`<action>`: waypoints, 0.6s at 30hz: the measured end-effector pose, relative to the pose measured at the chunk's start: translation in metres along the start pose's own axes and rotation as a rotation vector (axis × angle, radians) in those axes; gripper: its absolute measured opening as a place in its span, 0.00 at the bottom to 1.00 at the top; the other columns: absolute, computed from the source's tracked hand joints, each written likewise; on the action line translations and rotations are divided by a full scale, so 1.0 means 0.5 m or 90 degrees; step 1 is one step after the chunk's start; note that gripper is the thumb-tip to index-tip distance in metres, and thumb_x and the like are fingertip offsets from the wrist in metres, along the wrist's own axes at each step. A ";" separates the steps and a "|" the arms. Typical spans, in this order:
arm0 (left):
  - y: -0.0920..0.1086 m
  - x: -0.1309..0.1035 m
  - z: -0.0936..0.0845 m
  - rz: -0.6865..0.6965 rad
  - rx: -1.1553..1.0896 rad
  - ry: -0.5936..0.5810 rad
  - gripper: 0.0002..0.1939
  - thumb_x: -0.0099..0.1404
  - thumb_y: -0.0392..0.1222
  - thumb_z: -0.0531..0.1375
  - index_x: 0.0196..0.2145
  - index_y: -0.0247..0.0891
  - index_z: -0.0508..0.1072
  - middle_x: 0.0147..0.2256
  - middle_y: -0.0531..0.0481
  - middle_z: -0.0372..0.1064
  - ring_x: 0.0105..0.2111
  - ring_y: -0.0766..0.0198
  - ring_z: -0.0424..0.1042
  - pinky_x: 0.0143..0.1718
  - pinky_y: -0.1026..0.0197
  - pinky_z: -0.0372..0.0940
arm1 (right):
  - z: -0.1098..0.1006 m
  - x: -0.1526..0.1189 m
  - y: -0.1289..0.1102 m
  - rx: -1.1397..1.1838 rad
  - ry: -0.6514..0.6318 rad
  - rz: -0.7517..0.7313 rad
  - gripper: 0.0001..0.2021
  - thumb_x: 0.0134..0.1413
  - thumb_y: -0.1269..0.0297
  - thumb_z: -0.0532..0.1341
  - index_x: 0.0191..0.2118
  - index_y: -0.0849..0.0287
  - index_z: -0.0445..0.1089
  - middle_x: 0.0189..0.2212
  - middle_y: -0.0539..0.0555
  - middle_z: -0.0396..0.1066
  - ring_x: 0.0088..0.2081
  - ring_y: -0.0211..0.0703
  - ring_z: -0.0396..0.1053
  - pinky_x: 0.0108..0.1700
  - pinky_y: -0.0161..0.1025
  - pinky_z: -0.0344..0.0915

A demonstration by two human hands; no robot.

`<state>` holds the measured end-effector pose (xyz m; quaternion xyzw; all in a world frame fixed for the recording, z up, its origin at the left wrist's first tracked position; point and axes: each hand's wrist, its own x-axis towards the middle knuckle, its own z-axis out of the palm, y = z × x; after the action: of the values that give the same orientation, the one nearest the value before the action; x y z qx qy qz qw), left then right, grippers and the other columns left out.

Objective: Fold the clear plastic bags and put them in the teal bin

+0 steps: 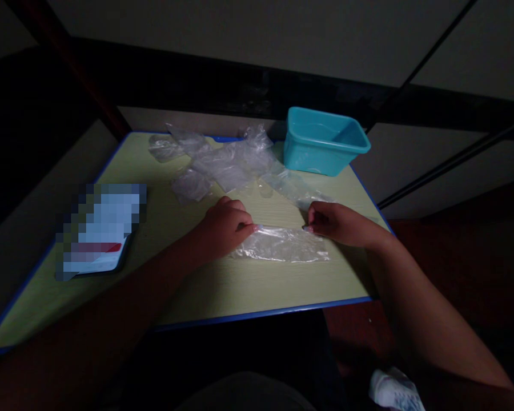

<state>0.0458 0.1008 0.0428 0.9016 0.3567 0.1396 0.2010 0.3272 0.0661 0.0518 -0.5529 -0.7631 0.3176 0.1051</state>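
Note:
A clear plastic bag [282, 245] lies flat near the front of the table, its long side running left to right. My left hand [227, 227] pinches its far edge toward the left end, thumb and finger pressed together. At the right part of that same edge, my right hand [336, 222] is closed in a pinch on the bag. Beyond my hands is a loose heap of crumpled clear plastic bags [225, 162]. One flattened bag [297, 188] from the heap reaches close to my right hand.
A turquoise plastic bin [317, 157] stands at the table's back right. On the left lies a phone [107, 234] with a lit, blurred screen. The pale table [188, 294] has a blue edge. A wall rises behind it. A white item [396, 391] is low at the right.

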 end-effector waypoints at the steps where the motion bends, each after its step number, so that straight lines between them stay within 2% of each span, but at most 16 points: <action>1: -0.001 -0.001 0.002 -0.004 0.003 0.003 0.13 0.62 0.44 0.57 0.24 0.37 0.73 0.29 0.49 0.68 0.34 0.61 0.65 0.42 0.56 0.57 | 0.000 0.000 -0.001 -0.001 -0.001 0.001 0.09 0.51 0.58 0.60 0.31 0.57 0.62 0.25 0.48 0.62 0.27 0.37 0.57 0.29 0.35 0.53; 6: -0.004 -0.003 0.003 -0.028 0.024 0.032 0.12 0.60 0.47 0.59 0.24 0.38 0.73 0.31 0.48 0.68 0.36 0.58 0.65 0.42 0.55 0.58 | -0.001 -0.001 -0.004 -0.004 -0.003 0.015 0.09 0.51 0.57 0.60 0.31 0.57 0.62 0.25 0.49 0.62 0.27 0.37 0.58 0.29 0.35 0.53; 10: 0.001 -0.008 -0.026 -0.043 0.048 0.052 0.13 0.61 0.49 0.57 0.31 0.38 0.74 0.33 0.46 0.70 0.38 0.55 0.67 0.43 0.53 0.60 | -0.002 -0.002 -0.004 -0.005 -0.008 0.016 0.10 0.51 0.57 0.60 0.31 0.57 0.62 0.25 0.49 0.63 0.27 0.37 0.58 0.29 0.36 0.53; 12: 0.008 -0.014 -0.043 -0.011 0.045 0.042 0.13 0.63 0.49 0.55 0.37 0.38 0.73 0.38 0.45 0.71 0.41 0.55 0.68 0.46 0.52 0.60 | -0.002 -0.002 -0.005 -0.007 -0.005 0.015 0.10 0.51 0.57 0.60 0.31 0.57 0.61 0.25 0.49 0.62 0.27 0.37 0.58 0.29 0.36 0.53; 15: 0.026 -0.026 -0.048 0.070 0.052 0.008 0.18 0.66 0.49 0.53 0.49 0.39 0.70 0.51 0.45 0.68 0.53 0.54 0.64 0.57 0.46 0.50 | -0.002 -0.001 -0.006 0.000 -0.002 0.015 0.09 0.51 0.57 0.60 0.31 0.56 0.61 0.24 0.48 0.62 0.27 0.37 0.57 0.28 0.36 0.53; 18: 0.052 -0.040 -0.028 0.129 0.091 -0.046 0.25 0.67 0.53 0.52 0.58 0.42 0.62 0.60 0.44 0.59 0.61 0.53 0.54 0.62 0.42 0.37 | -0.001 0.000 -0.008 0.007 -0.003 0.024 0.10 0.51 0.56 0.60 0.31 0.56 0.61 0.24 0.48 0.61 0.26 0.37 0.57 0.28 0.36 0.53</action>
<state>0.0411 0.0731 0.0650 0.9496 0.2653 0.1004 0.1336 0.3247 0.0654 0.0546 -0.5657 -0.7511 0.3252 0.1005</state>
